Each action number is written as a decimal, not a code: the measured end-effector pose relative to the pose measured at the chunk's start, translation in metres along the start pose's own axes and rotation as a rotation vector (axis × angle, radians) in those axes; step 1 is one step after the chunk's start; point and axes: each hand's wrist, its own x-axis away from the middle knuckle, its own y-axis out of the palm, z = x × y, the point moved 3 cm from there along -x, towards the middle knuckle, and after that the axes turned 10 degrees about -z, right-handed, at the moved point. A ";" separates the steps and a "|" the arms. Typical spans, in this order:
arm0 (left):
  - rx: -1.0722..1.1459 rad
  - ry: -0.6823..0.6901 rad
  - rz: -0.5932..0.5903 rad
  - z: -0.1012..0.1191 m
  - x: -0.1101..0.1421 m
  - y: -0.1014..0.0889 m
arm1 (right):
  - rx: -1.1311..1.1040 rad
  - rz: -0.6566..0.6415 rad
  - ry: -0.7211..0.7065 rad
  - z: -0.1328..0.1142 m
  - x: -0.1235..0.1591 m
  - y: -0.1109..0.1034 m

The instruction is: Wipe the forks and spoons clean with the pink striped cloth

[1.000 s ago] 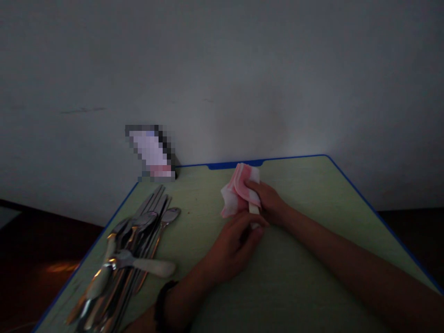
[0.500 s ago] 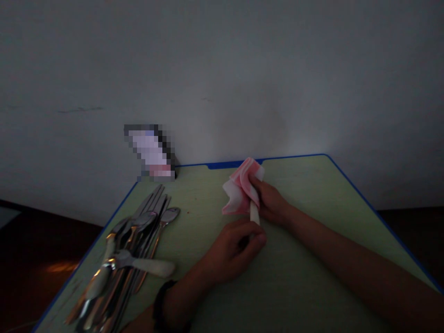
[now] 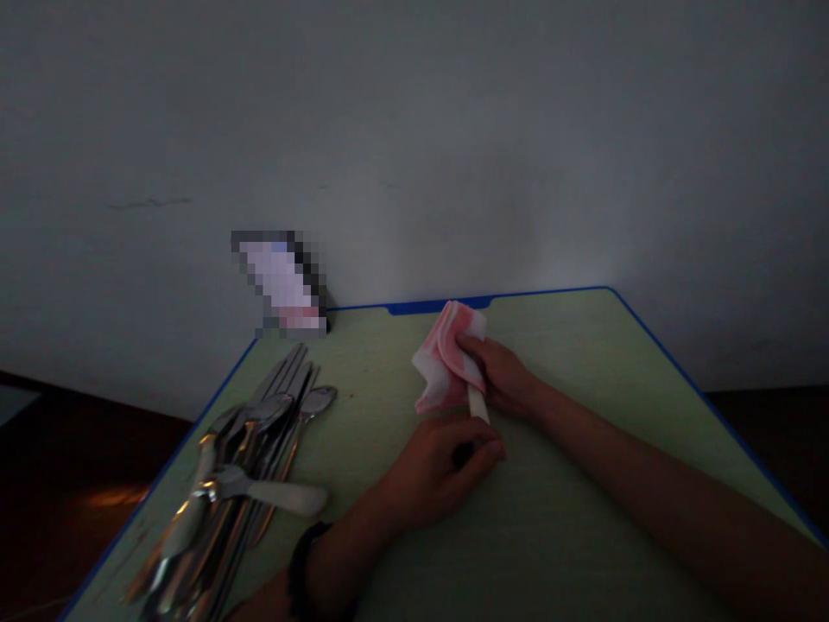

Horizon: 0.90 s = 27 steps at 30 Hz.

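My left hand pinches the end of a white handle, which looks like that of a piece of cutlery. A pink and white cloth is folded around the other end, so the head of the utensil is hidden. Closed over the cloth from the right, my right hand presses it against the utensil with the thumb on top. Left of my hands lies a pile of cutlery with spoons, knives and a white-handled piece across the top.
The pale green table has a blue rim and stands against a grey wall. At its far left corner a blurred-out, phone-like device leans on the wall. Dark floor shows beyond the left edge.
My right hand and the cloth have shifted slightly left and toward me, and the cloth has folded over more. My left hand and the handle end have edged right.
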 end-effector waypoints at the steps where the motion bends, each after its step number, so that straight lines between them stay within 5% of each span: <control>1: -0.005 0.000 0.000 0.000 0.000 0.000 | 0.007 0.001 0.002 0.000 0.000 -0.001; 14: -0.036 0.005 -0.001 0.000 -0.002 0.001 | 0.090 0.110 -0.009 -0.003 0.004 0.002; 27: -0.038 -0.021 0.052 0.001 -0.004 -0.001 | 0.109 -0.131 -0.094 0.001 0.003 0.005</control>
